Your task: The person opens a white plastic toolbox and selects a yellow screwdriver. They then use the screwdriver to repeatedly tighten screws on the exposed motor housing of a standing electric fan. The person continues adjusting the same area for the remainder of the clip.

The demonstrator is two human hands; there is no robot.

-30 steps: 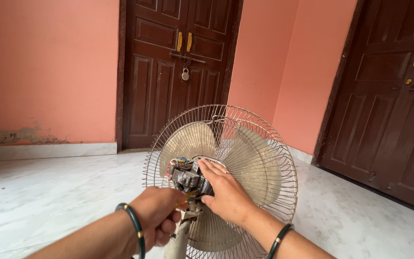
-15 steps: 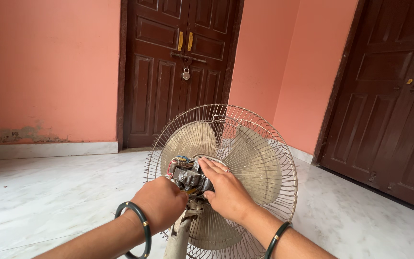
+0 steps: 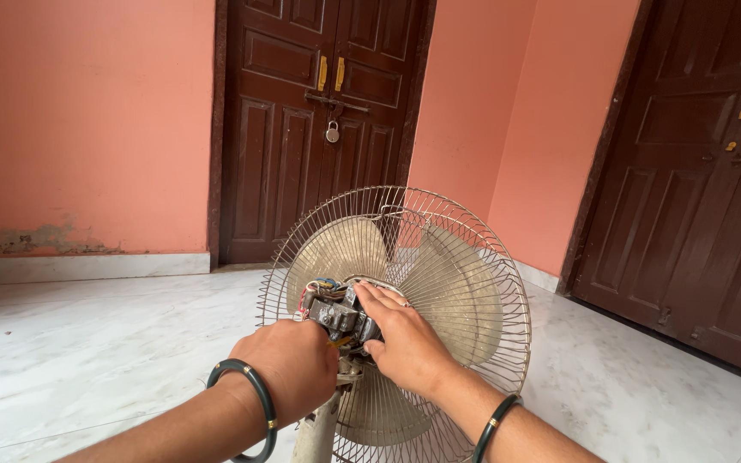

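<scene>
A pedestal fan stands in front of me, seen from behind, with a round wire guard (image 3: 473,240) and pale dusty blades (image 3: 452,287). Its bare motor (image 3: 340,313) shows metal parts and coloured wires, with no cover on it. My left hand (image 3: 289,364) is curled below and behind the motor, at the top of the grey stand (image 3: 315,433); what it grips is hidden. My right hand (image 3: 405,343) lies flat against the motor's right side, fingers touching the metal. Both wrists wear dark green bangles.
The fan stands on a white marble floor (image 3: 87,351). Behind it is a salmon wall with a dark brown double door (image 3: 319,129) shut with a padlock. A second dark door (image 3: 705,189) fills the right wall.
My left hand has risen a little and moved closer under the motor. The right hand stays on the motor. The fan has not moved.
</scene>
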